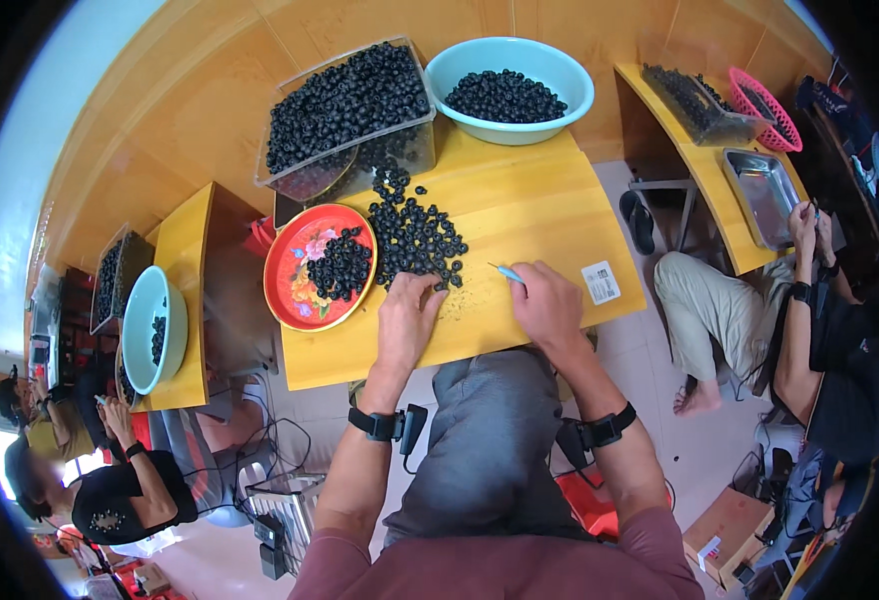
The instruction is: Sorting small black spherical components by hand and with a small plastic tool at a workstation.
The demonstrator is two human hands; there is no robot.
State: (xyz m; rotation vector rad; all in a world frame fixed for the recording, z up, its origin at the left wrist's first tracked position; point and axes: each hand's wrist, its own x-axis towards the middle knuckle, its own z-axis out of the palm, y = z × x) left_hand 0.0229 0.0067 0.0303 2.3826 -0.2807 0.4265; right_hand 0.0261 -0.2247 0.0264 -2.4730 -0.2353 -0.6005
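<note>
Small round black bead-like balls (415, 235) lie in a loose pile on the yellow table (530, 200). At the pile's near edge, my left hand (407, 318) has its fingertips closed on one black ball; the fingers partly hide it. My right hand (550, 305), just to the right, grips a thin blue-handled tool (509, 273) with a fine metal point. That point is directed left, apart from the ball. Dark crumbs lie on the wood between my hands. Left of the pile, a red flowered tray (289, 270) holds more black balls.
Behind the pile stand a clear plastic bin (400, 150) full of black balls and a light-blue basin (450, 75) partly filled with them. A white label (601, 283) is stuck near the table's right edge. People sit at similar tables on both sides.
</note>
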